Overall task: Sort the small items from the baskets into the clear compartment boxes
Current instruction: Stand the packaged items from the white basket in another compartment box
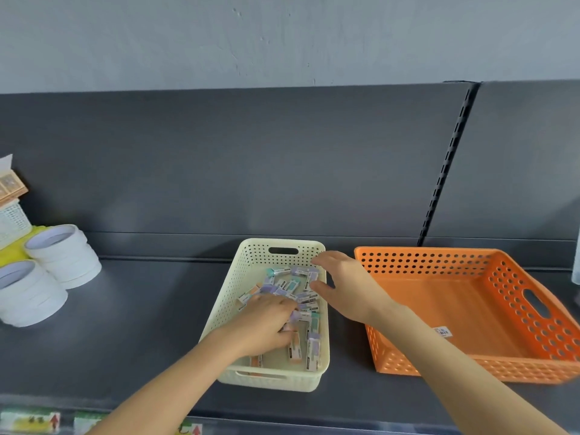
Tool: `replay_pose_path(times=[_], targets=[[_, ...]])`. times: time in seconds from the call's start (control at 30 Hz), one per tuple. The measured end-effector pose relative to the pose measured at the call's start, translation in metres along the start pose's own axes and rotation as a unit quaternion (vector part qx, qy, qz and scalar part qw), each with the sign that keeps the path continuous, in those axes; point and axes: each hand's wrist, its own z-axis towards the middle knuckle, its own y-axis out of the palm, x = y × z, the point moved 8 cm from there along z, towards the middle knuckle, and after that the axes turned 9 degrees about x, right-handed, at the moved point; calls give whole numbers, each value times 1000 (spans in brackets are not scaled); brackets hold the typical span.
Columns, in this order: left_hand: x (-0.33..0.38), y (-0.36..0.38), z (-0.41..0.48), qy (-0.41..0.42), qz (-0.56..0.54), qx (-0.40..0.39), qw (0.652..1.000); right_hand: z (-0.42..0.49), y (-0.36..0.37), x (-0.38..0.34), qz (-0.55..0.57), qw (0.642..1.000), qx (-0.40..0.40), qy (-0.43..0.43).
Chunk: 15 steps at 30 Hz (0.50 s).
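Picking step: left hand (pixel 266 324) sits palm-down among small erasers (pixel 301 296) in the cream basket (pixel 229 296), grasp hidden; right hand (pixel 342 284) spread empty beside them; next, lift one clear

Two bare forearms are showing, coming in from the near edge, one at the left and one at the right. No sleeve is covering either arm as far up as the view reaches. The left hand (pixel 266 321) and the right hand (pixel 348 285) are wearing no gloves. No ring, watch or band is showing on the fingers or wrists. The fingernails are looking short and unpainted.
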Motion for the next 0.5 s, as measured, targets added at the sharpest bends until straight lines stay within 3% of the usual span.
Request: replay_pose_path(times=[0.27, 0.5], targets=[[-45, -40, -23, -127, -163, 126, 970, 7, 10, -13, 0, 1000, -23, -15], [-66, -53, -39, -194, -165, 210, 944, 19, 68, -30, -50, 984, -171, 3]])
